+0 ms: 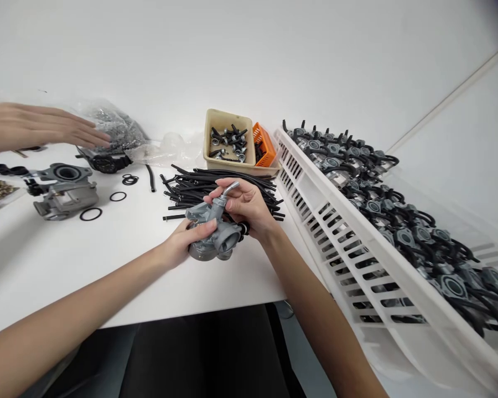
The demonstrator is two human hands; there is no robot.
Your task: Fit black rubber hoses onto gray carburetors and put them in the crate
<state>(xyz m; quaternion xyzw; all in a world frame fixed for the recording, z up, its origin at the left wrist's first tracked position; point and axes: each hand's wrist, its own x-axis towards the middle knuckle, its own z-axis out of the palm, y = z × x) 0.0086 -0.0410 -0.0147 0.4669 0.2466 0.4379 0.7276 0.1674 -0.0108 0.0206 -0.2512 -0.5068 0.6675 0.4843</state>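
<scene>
A grey metal carburetor point(207, 243) is held above the front of the white table. My left hand point(185, 243) grips its body from the left, thumb across the front. My right hand point(249, 207) is closed around the ribbed carburetor cap point(219, 202) on top, its fingertips at the cap's sides. From that cap a bent metal tube point(231, 189) sticks up to the right. A black fitting shows at the carburetor's right side, partly covered by my right hand. Just behind lies a pile of black rubber hoses point(191, 185).
A white slotted crate point(357, 237) full of carburetors with hoses stands on the right. Behind the hoses are a cream bin point(228, 165) with caps and an orange basket point(265, 146). At left lie another carburetor point(66, 190), black O-rings point(91, 214), a plastic bag point(116, 127) and another person's hand point(45, 127).
</scene>
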